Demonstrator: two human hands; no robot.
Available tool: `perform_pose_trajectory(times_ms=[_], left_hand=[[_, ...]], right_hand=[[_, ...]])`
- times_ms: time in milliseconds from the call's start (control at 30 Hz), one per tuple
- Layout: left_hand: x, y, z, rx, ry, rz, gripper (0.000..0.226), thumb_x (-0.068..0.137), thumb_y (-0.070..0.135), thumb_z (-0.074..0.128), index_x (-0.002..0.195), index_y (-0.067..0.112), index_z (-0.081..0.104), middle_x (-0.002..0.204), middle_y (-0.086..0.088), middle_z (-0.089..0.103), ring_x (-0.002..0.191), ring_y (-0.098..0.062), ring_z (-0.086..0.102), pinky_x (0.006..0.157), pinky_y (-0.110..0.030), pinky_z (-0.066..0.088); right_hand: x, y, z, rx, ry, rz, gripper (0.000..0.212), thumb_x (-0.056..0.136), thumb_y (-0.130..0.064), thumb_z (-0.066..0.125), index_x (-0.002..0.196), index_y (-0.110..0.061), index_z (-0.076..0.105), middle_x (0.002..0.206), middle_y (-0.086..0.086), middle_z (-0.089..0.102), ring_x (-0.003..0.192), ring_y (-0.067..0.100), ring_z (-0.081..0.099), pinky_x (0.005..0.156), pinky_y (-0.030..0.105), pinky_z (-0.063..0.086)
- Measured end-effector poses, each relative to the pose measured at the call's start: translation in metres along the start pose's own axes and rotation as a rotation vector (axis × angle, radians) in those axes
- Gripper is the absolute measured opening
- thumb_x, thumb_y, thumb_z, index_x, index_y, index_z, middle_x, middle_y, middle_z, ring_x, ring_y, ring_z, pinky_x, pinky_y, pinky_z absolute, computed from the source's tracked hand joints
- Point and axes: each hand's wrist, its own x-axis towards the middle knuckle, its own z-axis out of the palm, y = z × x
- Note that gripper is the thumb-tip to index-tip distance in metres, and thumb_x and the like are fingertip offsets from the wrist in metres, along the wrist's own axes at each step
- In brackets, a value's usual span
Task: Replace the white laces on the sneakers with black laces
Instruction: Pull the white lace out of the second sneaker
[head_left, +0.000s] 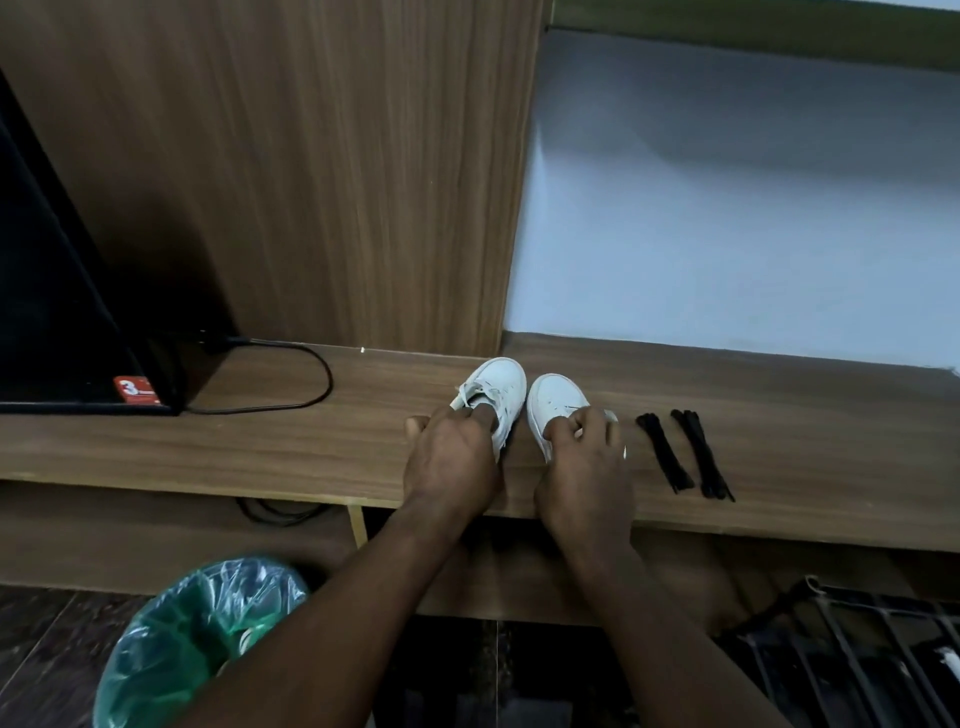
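left hand: grips left sneaker
right hand: grips right sneaker
tip: steady shoe, loosen white lace; black laces at 3 o'clock

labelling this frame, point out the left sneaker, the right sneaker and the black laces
left sneaker (503, 382), head view, on its toe cap
right sneaker (556, 392), head view, on its toe cap
black laces (665, 453), head view, middle of the left bundle

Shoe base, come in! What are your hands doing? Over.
Left hand grips left sneaker, right hand grips right sneaker. White lace not yet out. Black laces lie untouched on desk. Nothing blocking.
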Motion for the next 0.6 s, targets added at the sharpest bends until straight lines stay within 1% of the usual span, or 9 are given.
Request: perform_pose_trajectory(times_ms=[100, 233, 300, 400, 433, 533, 600], left_hand=[[0.000, 0.004, 0.002, -0.040, 0.013, -0.002, 0.018, 0.083, 0.016, 0.062, 0.098, 0.025, 0.064, 0.092, 0.003, 0.070, 0.096, -0.024, 0.059, 0.076, -0.037, 0.017], [-0.004, 0.007, 0.005, -0.088, 0.034, 0.016, 0.018, 0.087, 0.020, 0.063, 0.103, 0.027, 0.067, 0.094, 0.006, 0.071, 0.097, -0.020, 0.061, 0.079, -0.035, 0.022], [-0.007, 0.007, 0.006, -0.115, 0.048, 0.022, 0.020, 0.087, 0.021, 0.064, 0.106, 0.027, 0.068, 0.096, 0.007, 0.071, 0.099, -0.020, 0.061, 0.082, -0.036, 0.027], [-0.009, 0.007, 0.008, -0.161, 0.052, 0.051, 0.023, 0.086, 0.022, 0.067, 0.108, 0.027, 0.070, 0.099, 0.005, 0.072, 0.100, -0.023, 0.062, 0.087, -0.039, 0.037], [-0.010, 0.007, 0.009, -0.179, 0.055, 0.066, 0.024, 0.085, 0.022, 0.068, 0.108, 0.026, 0.071, 0.099, 0.004, 0.073, 0.099, -0.024, 0.062, 0.087, -0.040, 0.040], [-0.011, 0.000, 0.014, -0.246, 0.119, 0.090, 0.020, 0.087, 0.024, 0.073, 0.106, 0.024, 0.075, 0.096, 0.002, 0.075, 0.095, -0.026, 0.064, 0.085, -0.041, 0.045], [-0.012, -0.005, 0.015, -0.321, 0.231, 0.106, 0.012, 0.090, 0.025, 0.074, 0.102, 0.022, 0.077, 0.095, 0.005, 0.075, 0.091, -0.022, 0.063, 0.084, -0.039, 0.047]], right_hand=[[0.006, 0.004, 0.002, -0.011, -0.015, 0.021, 0.034, 0.074, -0.001, 0.071, 0.105, -0.014, 0.068, 0.117, 0.008, 0.054, 0.112, 0.033, 0.049, 0.075, 0.039, 0.053], [0.010, 0.015, 0.001, -0.034, -0.042, 0.075, 0.036, 0.079, -0.001, 0.069, 0.112, -0.013, 0.068, 0.124, 0.009, 0.054, 0.115, 0.034, 0.049, 0.078, 0.039, 0.054], [0.010, 0.022, 0.001, -0.043, -0.043, 0.087, 0.036, 0.079, -0.001, 0.070, 0.113, -0.015, 0.068, 0.124, 0.007, 0.053, 0.115, 0.032, 0.049, 0.075, 0.037, 0.053], [0.010, 0.030, 0.001, -0.046, -0.028, 0.107, 0.034, 0.079, -0.003, 0.073, 0.109, -0.017, 0.068, 0.122, 0.005, 0.050, 0.112, 0.028, 0.046, 0.066, 0.035, 0.050], [0.010, 0.032, 0.002, -0.044, -0.028, 0.106, 0.033, 0.079, -0.003, 0.073, 0.109, -0.017, 0.068, 0.122, 0.005, 0.050, 0.113, 0.028, 0.046, 0.065, 0.035, 0.050], [0.010, 0.033, 0.001, -0.028, -0.027, 0.084, 0.031, 0.080, -0.006, 0.074, 0.108, -0.017, 0.070, 0.121, 0.005, 0.052, 0.114, 0.030, 0.047, 0.074, 0.037, 0.052], [0.010, 0.028, -0.004, 0.008, 0.046, 0.087, 0.026, 0.078, -0.014, 0.078, 0.103, -0.018, 0.072, 0.117, 0.007, 0.058, 0.112, 0.033, 0.050, 0.083, 0.042, 0.050]])
